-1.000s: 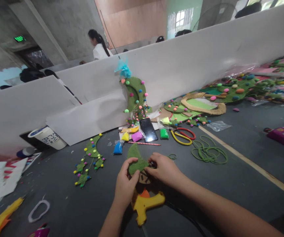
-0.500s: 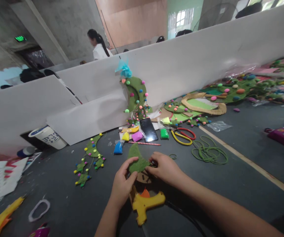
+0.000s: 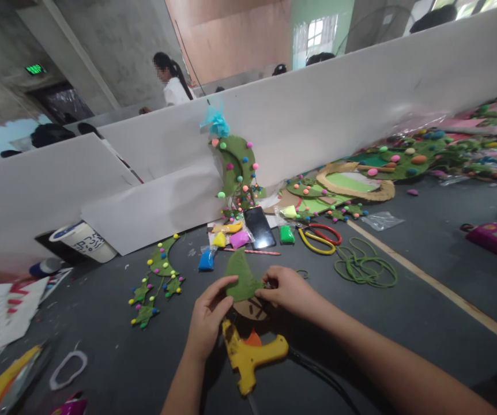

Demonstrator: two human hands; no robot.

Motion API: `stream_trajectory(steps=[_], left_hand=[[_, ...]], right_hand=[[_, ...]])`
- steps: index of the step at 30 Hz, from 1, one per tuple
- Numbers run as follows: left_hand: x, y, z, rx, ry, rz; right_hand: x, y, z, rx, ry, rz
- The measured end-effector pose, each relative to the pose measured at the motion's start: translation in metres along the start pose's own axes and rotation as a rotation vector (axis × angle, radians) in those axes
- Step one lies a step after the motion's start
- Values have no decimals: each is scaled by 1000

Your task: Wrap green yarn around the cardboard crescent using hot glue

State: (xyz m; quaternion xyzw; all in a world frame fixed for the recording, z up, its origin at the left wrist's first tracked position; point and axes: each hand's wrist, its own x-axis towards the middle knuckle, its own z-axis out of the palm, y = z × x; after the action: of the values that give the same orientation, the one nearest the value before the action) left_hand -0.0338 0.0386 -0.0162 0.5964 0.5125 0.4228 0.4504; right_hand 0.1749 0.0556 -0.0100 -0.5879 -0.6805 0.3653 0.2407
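A green felt crescent (image 3: 240, 279) backed with brown cardboard (image 3: 252, 310) lies on the dark grey floor. My left hand (image 3: 207, 317) pinches its left edge between thumb and fingers. From the other side, my right hand (image 3: 288, 290) presses and grips the right edge with closed fingers. A yellow glue gun (image 3: 251, 354) with an orange trigger lies just below the piece, between my forearms, its black cord running off to the right.
Beyond the piece lie coloured clay bags (image 3: 207, 259), a black phone (image 3: 259, 226), yellow and red scissors (image 3: 320, 237), a green cord coil (image 3: 363, 266) and decorated felt crescents (image 3: 161, 260). White partition boards (image 3: 317, 115) stand behind. A person stands far behind them.
My left hand has slid a little left and down along the felt edge, uncovering the glue gun's nozzle. The right hand keeps its grip.
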Motion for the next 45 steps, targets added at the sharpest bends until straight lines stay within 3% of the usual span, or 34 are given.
stream_trajectory(steps=[9,14,18,24,45], left_hand=[[1,0,5,-54,-62,-101],[-2,2,10,51,-9,-4],[-3,4,16,147,-50,67],[-2,6,20,206,-38,2],[-2,2,20,279,10,-1]], right_hand=[[7,13,0,49,-51,42],[6,10,3,22,-54,27],[4,6,6,-15,-47,0],[2,3,10,-64,-50,-2],[-1,-3,12,-103,9,-76]])
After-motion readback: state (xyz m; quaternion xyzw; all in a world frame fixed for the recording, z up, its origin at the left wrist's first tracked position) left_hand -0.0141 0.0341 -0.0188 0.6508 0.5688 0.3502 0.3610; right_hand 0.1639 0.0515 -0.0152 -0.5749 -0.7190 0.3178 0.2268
